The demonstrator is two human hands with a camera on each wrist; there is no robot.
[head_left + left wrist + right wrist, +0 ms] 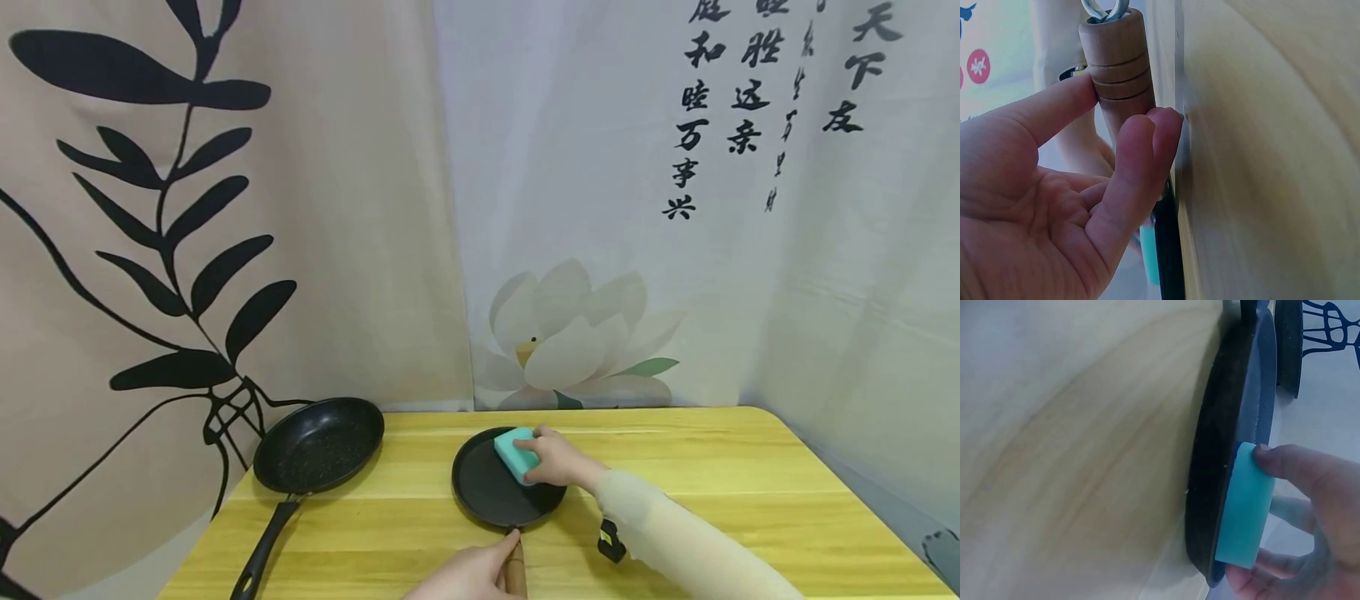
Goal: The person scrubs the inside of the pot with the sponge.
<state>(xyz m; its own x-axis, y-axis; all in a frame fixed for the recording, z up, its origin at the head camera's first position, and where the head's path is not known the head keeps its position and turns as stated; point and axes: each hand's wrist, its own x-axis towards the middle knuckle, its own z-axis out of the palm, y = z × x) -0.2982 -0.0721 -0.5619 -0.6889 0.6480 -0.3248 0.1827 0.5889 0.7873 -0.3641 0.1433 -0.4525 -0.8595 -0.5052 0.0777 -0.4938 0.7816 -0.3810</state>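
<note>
On the wooden table (705, 492), a small flat black pan (483, 496) is lying with its open side up, and a blue-green sponge (512, 455) is sitting inside it, near the far edge. The right hand (557, 460) is pinching the sponge, with the thumb and fingers pressing on its sides. The left hand (474, 572) is pinching the pan's round wooden handle (1119, 56) between thumb and fingers. A metal ring (1121, 9) is poking out of the handle's end. The sponge is looking soft and light, so it is probably squishing easily, and its sides are making a good place for holding. The pan is looking hard and stiff, and likely heavier, with a smooth inside that may be slippery. Its handle is seeming the best place for gripping. Off to the left, a bigger black pan (322, 448) is resting apart, and no hand is touching it.
</note>
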